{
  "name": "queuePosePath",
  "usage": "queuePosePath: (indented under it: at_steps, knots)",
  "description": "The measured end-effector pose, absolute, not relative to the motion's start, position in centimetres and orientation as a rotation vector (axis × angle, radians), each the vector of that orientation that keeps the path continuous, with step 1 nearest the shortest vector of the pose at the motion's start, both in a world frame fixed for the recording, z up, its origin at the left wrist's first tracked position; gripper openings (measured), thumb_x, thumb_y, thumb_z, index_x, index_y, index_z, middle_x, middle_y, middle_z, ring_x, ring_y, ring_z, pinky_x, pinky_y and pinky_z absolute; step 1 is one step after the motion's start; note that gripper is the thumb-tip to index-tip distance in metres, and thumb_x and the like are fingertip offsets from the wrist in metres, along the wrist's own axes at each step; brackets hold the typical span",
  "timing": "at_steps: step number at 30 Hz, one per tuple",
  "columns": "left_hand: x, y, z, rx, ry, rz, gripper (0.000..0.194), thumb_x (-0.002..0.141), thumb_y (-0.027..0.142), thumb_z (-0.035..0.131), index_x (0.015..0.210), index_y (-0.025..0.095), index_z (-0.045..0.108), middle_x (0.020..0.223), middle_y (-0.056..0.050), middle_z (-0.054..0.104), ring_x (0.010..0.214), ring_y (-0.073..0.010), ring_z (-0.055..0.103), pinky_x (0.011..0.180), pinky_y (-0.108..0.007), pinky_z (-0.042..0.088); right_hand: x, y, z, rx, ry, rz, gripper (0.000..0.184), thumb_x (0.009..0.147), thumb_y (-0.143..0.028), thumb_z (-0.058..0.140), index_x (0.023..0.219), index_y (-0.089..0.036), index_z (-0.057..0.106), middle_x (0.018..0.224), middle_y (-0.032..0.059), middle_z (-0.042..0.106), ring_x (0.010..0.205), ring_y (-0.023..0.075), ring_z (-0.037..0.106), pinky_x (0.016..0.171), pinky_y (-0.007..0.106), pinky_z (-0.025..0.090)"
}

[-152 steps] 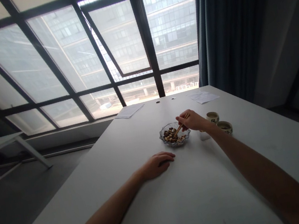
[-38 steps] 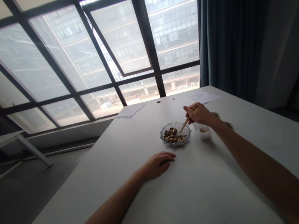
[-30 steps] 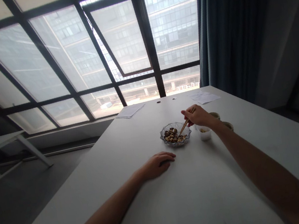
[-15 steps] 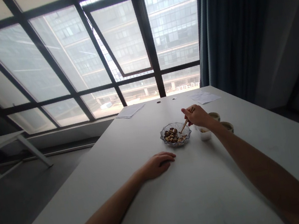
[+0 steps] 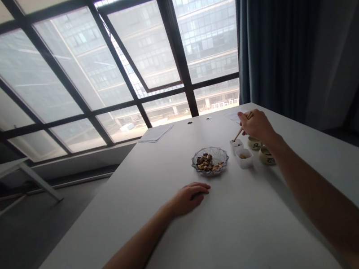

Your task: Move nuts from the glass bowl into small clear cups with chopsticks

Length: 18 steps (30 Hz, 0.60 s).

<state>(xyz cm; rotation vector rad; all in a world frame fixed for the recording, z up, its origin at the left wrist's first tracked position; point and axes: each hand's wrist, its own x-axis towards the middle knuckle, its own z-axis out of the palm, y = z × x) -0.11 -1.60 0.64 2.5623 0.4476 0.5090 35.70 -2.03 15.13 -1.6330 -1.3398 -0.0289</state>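
My right hand is closed around a pair of chopsticks. Their tips are at the mouth of the farther small white cup; whether they pinch anything is too small to tell. Just nearer stands a second white cup with some light brown pieces inside. To the left, a clear scalloped glass bowl holds mixed nuts and dark dried pieces. My left hand lies flat on the table in front of the bowl, fingers stretched out and holding nothing.
Two ceramic pots with dark characters stand beside the cups, partly under my right forearm. Sheets of paper lie at the white table's far left, others at the far right. A blue curtain hangs beyond the right edge.
My right hand has moved right and away from me, carrying the chopsticks from the glass bowl to the farther white cup. My left hand has stayed in place.
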Motion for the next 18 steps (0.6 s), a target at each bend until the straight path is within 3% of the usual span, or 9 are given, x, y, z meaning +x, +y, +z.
queuePosePath:
  at_steps: [7, 13, 18]
  knots:
    - [0.1, -1.7, 0.9, 2.566, 0.444, 0.508, 0.029, 0.101, 0.022, 0.055, 0.126, 0.023, 0.070, 0.137, -0.009, 0.068, 0.126, -0.0215, 0.064, 0.112, -0.033, 0.049, 35.3, -2.1, 14.9, -1.683, -1.379, -0.022, 0.039, 0.096, -0.044, 0.063, 0.064, -0.021, 0.064, 0.069, 0.0145, 0.074, 0.080, 0.0306, 0.076, 0.077, 0.036, 0.056]
    - [0.5, -1.4, 0.6, 2.565, 0.447, 0.508, 0.028, 0.102, 0.022, 0.055, 0.126, 0.023, 0.070, 0.137, -0.009, 0.068, 0.127, -0.0215, 0.064, 0.112, -0.033, 0.048, 34.4, -2.3, 15.1, -1.480, -1.365, 0.381, 0.036, 0.098, -0.040, 0.064, 0.070, -0.016, 0.068, 0.071, 0.0126, 0.075, 0.055, 0.0230, 0.073, 0.052, 0.030, 0.059]
    - [0.8, -1.6, 0.9, 2.561, 0.452, 0.506, 0.028, 0.102, 0.023, 0.054, 0.126, 0.023, 0.070, 0.137, -0.009, 0.068, 0.127, -0.0215, 0.064, 0.113, -0.033, 0.048, 33.1, -2.4, 14.9, -1.379, -1.527, 0.626, 0.038, 0.098, -0.038, 0.067, 0.069, -0.013, 0.068, 0.063, 0.0108, 0.073, 0.050, 0.0198, 0.072, 0.046, 0.024, 0.058]
